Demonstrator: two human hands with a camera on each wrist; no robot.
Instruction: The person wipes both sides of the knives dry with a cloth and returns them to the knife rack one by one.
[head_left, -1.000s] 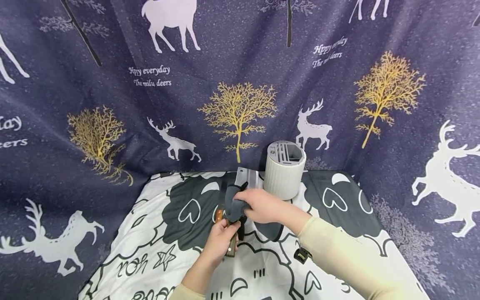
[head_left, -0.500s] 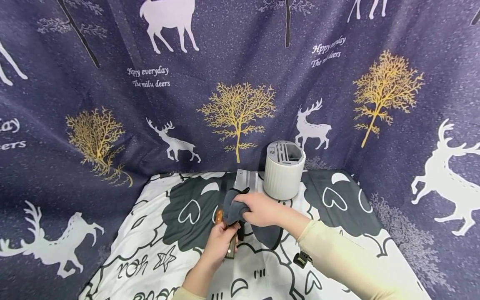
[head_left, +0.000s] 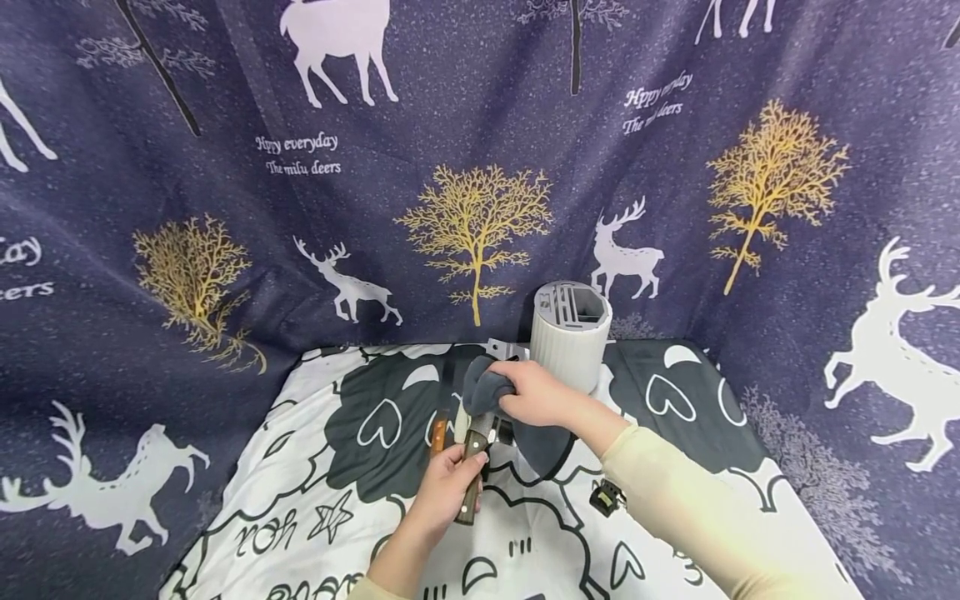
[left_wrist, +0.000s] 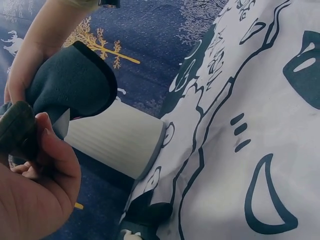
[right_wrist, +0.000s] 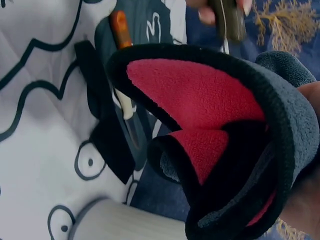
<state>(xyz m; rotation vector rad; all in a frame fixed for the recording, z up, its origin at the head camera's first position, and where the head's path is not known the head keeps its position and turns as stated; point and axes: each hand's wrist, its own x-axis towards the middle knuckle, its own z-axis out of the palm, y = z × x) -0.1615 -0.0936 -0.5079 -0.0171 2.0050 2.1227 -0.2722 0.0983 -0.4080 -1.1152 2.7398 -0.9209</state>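
- Left grip (head_left: pixel 450 479): fingers curled round dark wooden handle of knife (head_left: pixel 477 440).
- Right grip (head_left: pixel 534 392): holds grey cloth (head_left: pixel 483 387), black-edged, red inside, over the blade; blade's far end shows beyond.
- Tight: ribbed holder (head_left: pixel 570 358) near, beyond right grip; orange-handled knife (head_left: pixel 438 435) just beyond left grip; cover's far edge beyond both, against backdrop (head_left: pixel 480 125).
- Room: patterned cover (head_left: pixel 540 533) extends broadly left of left grip and nearer the person.
- Writing, backdrop, beyond grips: "Hppy everyday / The milu deers".

The knife block (head_left: pixel 572 354) stands on the sheet (head_left: pixel 532 525); behind it hangs the curtain (head_left: pixel 420 125); before it, leftward, the cloth (head_left: pixel 482 390) and knife (head_left: pixel 476 444).
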